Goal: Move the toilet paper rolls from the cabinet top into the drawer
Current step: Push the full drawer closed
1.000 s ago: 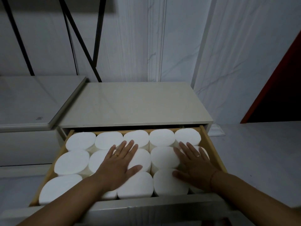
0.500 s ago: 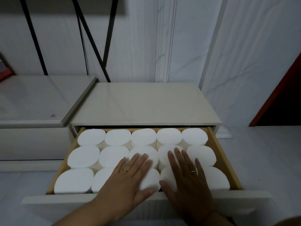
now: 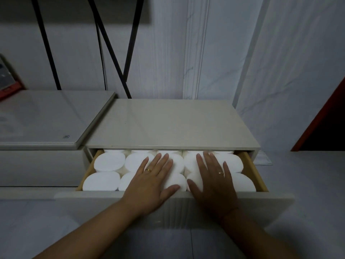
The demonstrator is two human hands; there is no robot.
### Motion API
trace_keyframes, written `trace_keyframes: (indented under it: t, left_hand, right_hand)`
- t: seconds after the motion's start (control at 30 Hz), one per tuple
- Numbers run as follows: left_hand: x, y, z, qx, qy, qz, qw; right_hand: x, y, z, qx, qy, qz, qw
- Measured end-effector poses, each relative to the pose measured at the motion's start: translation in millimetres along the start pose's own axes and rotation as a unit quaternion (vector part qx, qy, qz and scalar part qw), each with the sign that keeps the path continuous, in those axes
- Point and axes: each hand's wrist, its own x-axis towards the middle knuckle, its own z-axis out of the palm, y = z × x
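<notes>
A pale, smooth-topped cabinet (image 3: pixel 168 126) stands against a grey-white marbled wall (image 3: pixel 280 71). Its top has a faint gloss and carries nothing. Below it a drawer (image 3: pixel 257 176) with light wooden side walls and a ribbed off-white front stands partly pulled out.

The drawer is packed with white toilet paper rolls (image 3: pixel 109 162) standing on end, so only their flat, matte, rounded tops show, squeezed slightly oval where they touch. They sit in rows of five. Two rows are plainly visible, ten rolls, and a third row at the back peeks out as slivers under the cabinet top.

Two bare hands lie flat, palms down, on the rolls in the middle of the drawer. The left hand (image 3: pixel 151 182) has its fingers stretched forward and slightly fanned, thumb out to the right. The right hand (image 3: pixel 212 178) is spread the same way, thumb pointing left. Neither grasps anything. Each wears one thin gold-coloured ring (image 3: pixel 148 170).

To the left sits a lower, glossy grey surface (image 3: pixel 46 116) with rounded corners. Several thin black bars (image 3: pixel 112 45) cross diagonally on the wall behind it. A dark red panel (image 3: pixel 328 113) edges the far right.
</notes>
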Motion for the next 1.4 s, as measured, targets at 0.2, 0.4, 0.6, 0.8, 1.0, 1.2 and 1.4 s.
trace_keyframes:
  t: [0.2, 0.4, 0.6, 0.8, 1.0, 1.2, 1.4]
  left_hand:
    - [30.7, -18.3, 1.9, 0.007, 0.021, -0.049, 0.999]
    - [56.3, -35.9, 9.6, 0.018, 0.028, -0.085, 0.996]
    - [70.4, -47.0, 14.6, 0.009, 0.041, -0.075, 0.996]
    - [79.8, -49.0, 13.3, 0.003, 0.091, -0.076, 0.993]
    - [93.1, -52.2, 13.1, 0.008, 0.117, -0.087, 0.989]
    - [100.0, -54.7, 20.4, 0.027, 0.108, -0.092, 0.990]
    - [102.4, -55.1, 20.9, 0.036, 0.107, -0.090, 0.989]
  right_hand:
    - [40.6, 8.4, 14.6, 0.015, 0.035, 0.002, 0.999]
    - [79.1, 16.8, 29.6, 0.016, 0.005, 0.008, 1.000]
    - [98.9, 19.5, 35.4, 0.009, 0.051, 0.009, 0.999]
    - [110.8, 22.7, 40.6, 0.003, 0.145, -0.007, 0.989]
    - [125.7, 24.4, 46.6, 0.000, 0.211, -0.004, 0.978]
    - [129.2, 25.9, 52.5, 0.054, 0.229, -0.028, 0.972]
    - [132.1, 25.2, 53.4, 0.061, 0.212, -0.039, 0.975]
